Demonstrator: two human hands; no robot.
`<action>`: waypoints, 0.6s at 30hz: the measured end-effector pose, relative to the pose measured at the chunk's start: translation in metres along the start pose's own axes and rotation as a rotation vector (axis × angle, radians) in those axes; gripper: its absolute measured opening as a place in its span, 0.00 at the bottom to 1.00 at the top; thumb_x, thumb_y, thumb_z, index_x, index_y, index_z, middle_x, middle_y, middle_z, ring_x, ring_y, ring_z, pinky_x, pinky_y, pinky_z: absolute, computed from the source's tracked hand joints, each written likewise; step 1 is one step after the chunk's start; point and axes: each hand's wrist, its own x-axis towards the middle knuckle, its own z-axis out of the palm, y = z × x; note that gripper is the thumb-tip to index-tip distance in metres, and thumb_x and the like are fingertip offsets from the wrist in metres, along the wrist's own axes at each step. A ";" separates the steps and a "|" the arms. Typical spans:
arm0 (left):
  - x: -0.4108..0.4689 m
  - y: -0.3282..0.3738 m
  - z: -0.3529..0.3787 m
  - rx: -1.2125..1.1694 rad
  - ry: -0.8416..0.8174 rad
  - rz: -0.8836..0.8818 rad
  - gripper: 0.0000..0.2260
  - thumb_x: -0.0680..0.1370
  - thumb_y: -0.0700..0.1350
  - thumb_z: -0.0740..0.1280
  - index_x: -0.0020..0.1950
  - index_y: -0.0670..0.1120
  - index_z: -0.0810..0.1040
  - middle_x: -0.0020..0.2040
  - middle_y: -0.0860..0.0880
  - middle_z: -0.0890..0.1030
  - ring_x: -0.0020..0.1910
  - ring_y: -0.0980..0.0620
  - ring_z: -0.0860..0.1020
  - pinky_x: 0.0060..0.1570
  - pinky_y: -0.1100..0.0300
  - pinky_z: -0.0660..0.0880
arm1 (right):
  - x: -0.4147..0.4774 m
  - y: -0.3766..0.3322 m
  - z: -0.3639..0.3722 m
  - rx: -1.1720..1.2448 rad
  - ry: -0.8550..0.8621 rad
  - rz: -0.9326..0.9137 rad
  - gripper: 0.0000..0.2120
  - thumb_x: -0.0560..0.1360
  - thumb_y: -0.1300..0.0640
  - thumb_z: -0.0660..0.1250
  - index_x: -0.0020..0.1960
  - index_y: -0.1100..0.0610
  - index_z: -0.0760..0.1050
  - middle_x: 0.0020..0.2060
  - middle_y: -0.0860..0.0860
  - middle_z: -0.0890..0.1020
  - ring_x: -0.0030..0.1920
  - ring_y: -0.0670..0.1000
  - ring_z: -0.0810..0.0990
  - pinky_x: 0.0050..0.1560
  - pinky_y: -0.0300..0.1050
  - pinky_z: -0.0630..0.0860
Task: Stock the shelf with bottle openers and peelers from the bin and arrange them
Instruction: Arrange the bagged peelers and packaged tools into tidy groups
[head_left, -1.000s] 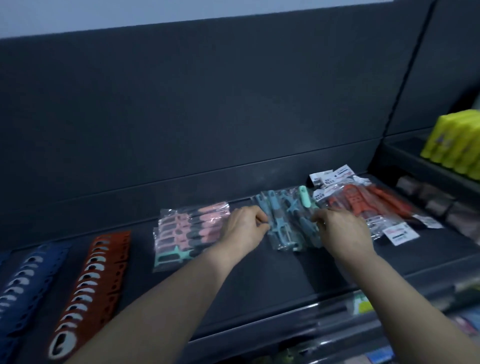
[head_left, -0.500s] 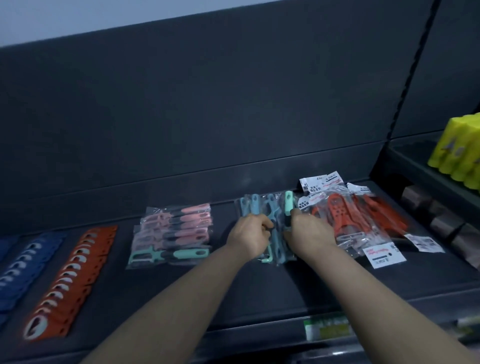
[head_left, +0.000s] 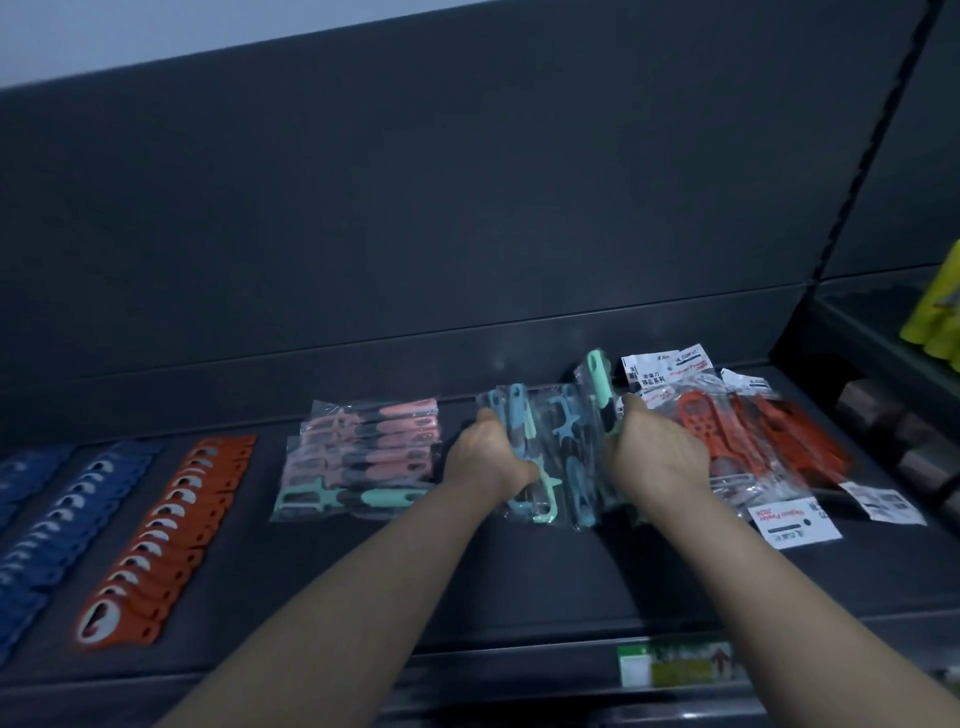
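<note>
Shelf (head_left: 467, 597): dark, flat display shelf running the width of the view; it carries all the goods listed below.
Back panel (head_left: 467, 208): plain dark wall rising behind the shelf.
Teal peelers (head_left: 550, 457): a bunch of clear-bagged peelers at the middle of the shelf, held between the two hands with the lower ends on or just above the shelf surface. One bag stands higher than the rest at the right side of the bunch.
Left hand (head_left: 488, 462): fingers curled round the left edge of the teal peelers, gripping them, back of the hand up.
Right hand (head_left: 657, 457): fingers curled round the right edge of the same bunch, gripping it. It lies partly over the neighbouring red packets.
Pink peelers (head_left: 363, 447): overlapping bagged stack lying flat just left of the left hand. A single teal one lies at its front edge.
Red peelers (head_left: 753, 441): loose heap of bagged packets with white header cards, just right of the right hand.
Orange bottle openers (head_left: 166, 530): one overlapping row, left of the pink peelers.
Blue bottle openers (head_left: 78, 519): overlapping rows at the far left.
Price label (head_left: 675, 665): green tag on the front lip of the shelf.
Yellow bottles (head_left: 935, 322): on the adjoining shelf at the right edge.
</note>
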 end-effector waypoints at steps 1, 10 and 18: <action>0.001 0.000 -0.001 -0.032 0.010 -0.026 0.26 0.71 0.47 0.73 0.64 0.44 0.66 0.53 0.47 0.78 0.51 0.45 0.78 0.48 0.54 0.77 | 0.000 0.001 -0.002 0.004 0.012 -0.007 0.17 0.74 0.60 0.60 0.62 0.57 0.67 0.49 0.56 0.81 0.50 0.58 0.80 0.42 0.45 0.67; 0.003 0.020 0.007 -0.674 0.071 0.026 0.14 0.77 0.43 0.68 0.61 0.43 0.73 0.43 0.51 0.78 0.46 0.48 0.81 0.52 0.54 0.78 | -0.004 0.007 -0.016 0.115 0.118 -0.070 0.21 0.75 0.60 0.58 0.67 0.52 0.68 0.55 0.56 0.80 0.53 0.59 0.79 0.43 0.47 0.68; -0.007 0.017 0.002 0.304 0.011 0.076 0.16 0.71 0.60 0.70 0.41 0.47 0.76 0.40 0.50 0.78 0.42 0.48 0.77 0.37 0.58 0.69 | -0.007 0.008 -0.014 0.142 -0.002 -0.186 0.23 0.76 0.59 0.59 0.70 0.52 0.66 0.54 0.55 0.81 0.53 0.57 0.79 0.47 0.47 0.73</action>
